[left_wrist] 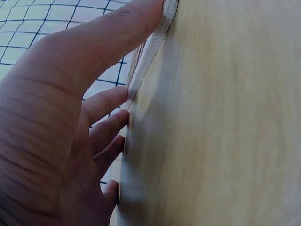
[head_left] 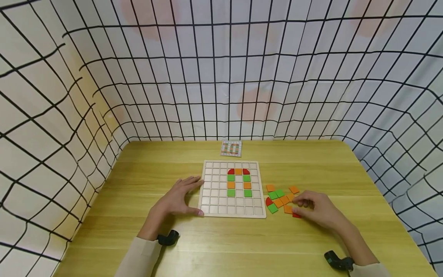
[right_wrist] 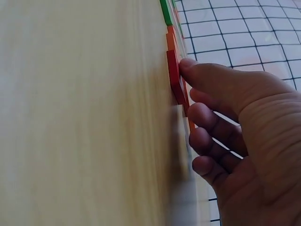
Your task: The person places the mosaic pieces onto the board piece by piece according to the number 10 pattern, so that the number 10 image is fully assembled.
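A pale wooden grid board [head_left: 211, 200] lies on the table with a pattern of red, orange and green tiles in several cells. My left hand [head_left: 178, 196] rests along the board's left edge, its thumb by the near corner and its fingers spread farther up. Right of the board is a loose cluster of coloured tiles, among them a green tile [head_left: 272, 208]. Over the right end of this cluster is my right hand [head_left: 320, 209], fingers bent, thumb and forefinger apart. Its thumb meets a red tile [right_wrist: 174, 70] in the right wrist view.
Behind the board lies a small pattern card [head_left: 231, 148] with a printed coloured grid. The wooden table [head_left: 221, 246] is bounded at the back and sides by white sheeting with black netting [head_left: 221, 69].
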